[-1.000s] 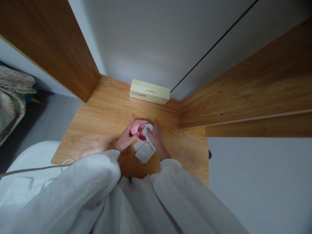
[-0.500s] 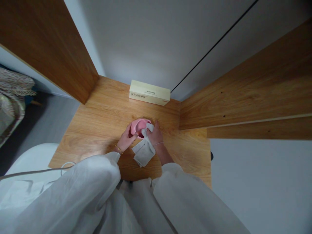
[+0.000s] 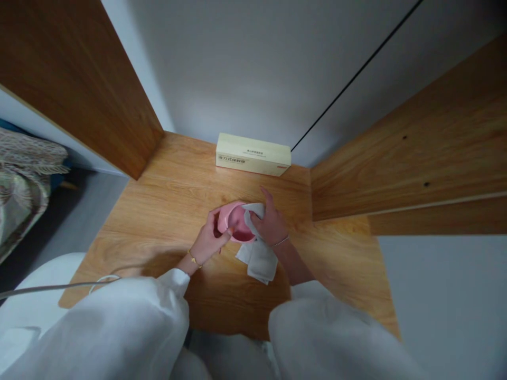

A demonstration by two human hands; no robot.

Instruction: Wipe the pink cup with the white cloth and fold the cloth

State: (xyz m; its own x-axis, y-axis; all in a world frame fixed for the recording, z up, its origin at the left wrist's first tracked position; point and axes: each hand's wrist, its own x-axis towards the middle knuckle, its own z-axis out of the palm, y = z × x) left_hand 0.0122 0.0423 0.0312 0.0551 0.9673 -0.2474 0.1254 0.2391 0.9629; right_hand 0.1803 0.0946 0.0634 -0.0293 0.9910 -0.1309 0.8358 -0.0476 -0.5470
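Observation:
A small pink bowl (image 3: 233, 224) sits tilted above the wooden desk (image 3: 166, 211), held at its left rim by my left hand (image 3: 209, 240), whose fingers are wrapped round it. My right hand (image 3: 271, 224) presses a white cloth (image 3: 259, 256) against the bowl's right rim and inside; the cloth's loose end hangs down toward the desk. Both wrists wear thin bracelets, and white sleeves cover my arms.
A cream rectangular box (image 3: 253, 154) lies against the back wall. Wooden panels rise at the left (image 3: 79, 79) and right (image 3: 396, 158). A white chair (image 3: 27, 274) with a thin cable stands at the lower left, beside a patterned fabric (image 3: 24, 184).
The view has shifted closer and a little right. My right hand has slid the cloth further round the bowl's right rim; my left hand keeps its hold.

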